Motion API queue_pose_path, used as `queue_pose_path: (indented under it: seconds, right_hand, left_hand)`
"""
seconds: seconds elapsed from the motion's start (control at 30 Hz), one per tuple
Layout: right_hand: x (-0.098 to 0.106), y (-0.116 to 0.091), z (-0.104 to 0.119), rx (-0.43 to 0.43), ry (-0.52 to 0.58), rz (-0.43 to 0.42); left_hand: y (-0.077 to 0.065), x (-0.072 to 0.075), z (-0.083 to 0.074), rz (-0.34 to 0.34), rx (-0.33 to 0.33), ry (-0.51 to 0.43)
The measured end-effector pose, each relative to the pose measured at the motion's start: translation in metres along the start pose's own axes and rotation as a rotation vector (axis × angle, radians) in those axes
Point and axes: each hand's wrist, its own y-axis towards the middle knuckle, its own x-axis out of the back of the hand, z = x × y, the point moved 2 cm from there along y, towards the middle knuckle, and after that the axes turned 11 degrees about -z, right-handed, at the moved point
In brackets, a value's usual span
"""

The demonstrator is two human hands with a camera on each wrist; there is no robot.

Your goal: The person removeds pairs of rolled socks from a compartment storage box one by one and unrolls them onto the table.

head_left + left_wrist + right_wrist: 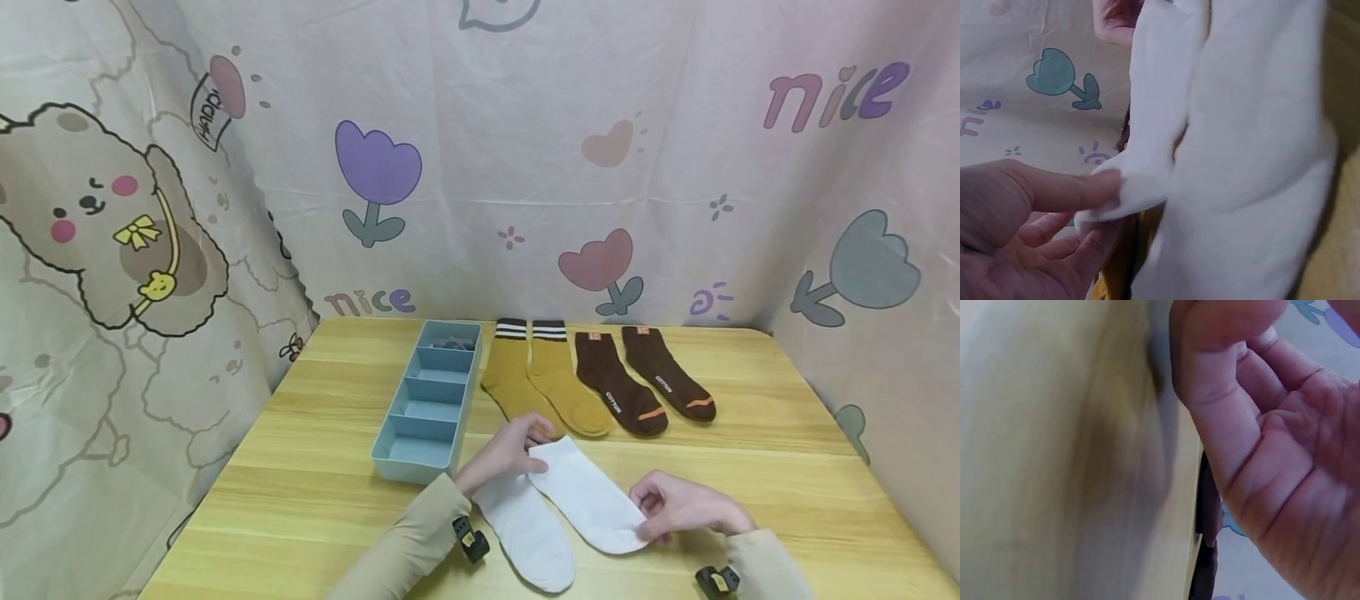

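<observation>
Two white socks lie side by side at the front of the table. My left hand (504, 457) pinches the cuff of the right-hand white sock (588, 496) between thumb and fingers. In the left wrist view the pinched cuff (1138, 190) is slightly raised. At that sock's toe end, my right hand (686, 504) pinches the fabric with thumb and curled fingers. The right wrist view shows its palm (1297, 456) but not the toe. The other white sock (528, 533) lies flat, its cuff end partly behind my left hand.
Left of the socks stands a blue-grey divided box (408, 472) with a dark item (453, 342) in its far compartment. Behind the white socks lie a pair of mustard socks (562, 383) with striped cuffs and a pair of brown socks (617, 385). A printed curtain (480, 150) borders the table.
</observation>
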Motion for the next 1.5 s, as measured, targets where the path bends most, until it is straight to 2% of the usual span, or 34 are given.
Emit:
queue_pose_path:
  seconds: [0.17,0.47,0.9,1.1,1.33,1.5]
  right_hand:
    - [-0.003,0.000,0.001,-0.020,-0.005,0.012]
    - [-0.004,0.001,0.002,-0.032,0.015,0.024]
    - [0.002,-0.004,0.001,-0.025,0.007,0.018]
    - [0.010,-0.008,0.003,-0.040,-0.012,-0.027]
    - [0.019,-0.008,0.010,0.016,-0.081,-0.082]
    - [0.022,-0.002,0.016,0.034,-0.091,-0.111]
  left_hand:
    - [-0.001,-0.005,0.003,0.011,-0.072,0.039]
    - [0.000,-0.012,0.006,-0.087,-0.127,0.167]
    - [-0.006,-0.007,0.000,-0.155,-0.135,0.229]
    - [-0.012,0.000,-0.009,-0.160,-0.118,0.188]
    - [-0.017,0.014,-0.019,-0.140,-0.108,0.111]
    - [-0.019,0.024,-0.024,-0.126,-0.117,0.072]
